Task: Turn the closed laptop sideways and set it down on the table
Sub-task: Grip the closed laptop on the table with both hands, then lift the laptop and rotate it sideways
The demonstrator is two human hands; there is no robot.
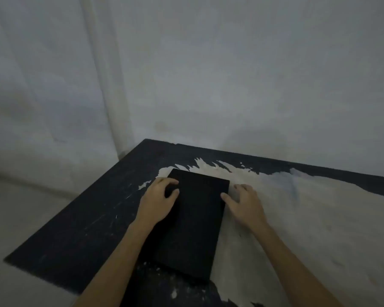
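From the head camera, a closed black laptop (193, 220) lies flat on the table (80, 218), its long sides running away from the person and its short far edge toward the wall (231, 74). It sits near the middle of the visible tabletop, partly over the dark surface and partly over a large pale patch (297, 218) where the dark coating has worn or peeled off. The left hand (159, 200) rests on the lid at the laptop's far left corner, fingers curled over the left edge and the thumb lying on top; whether it grips or only presses cannot be told. The right hand (244, 202) is beside the right long edge near the far corner, fingers spread loosely, thumb tip at or just touching the edge, and the other fingers on the pale tabletop next to it; it holds nothing. Both forearms reach in from the bottom of the frame, the left one crossing over the laptop's near left corner. The table stands in a corner against the pale, stained wall, with its left edge near a vertical ridge (111, 85) in the wall. The light is dim and the picture soft, so fine detail on the lid is not readable.
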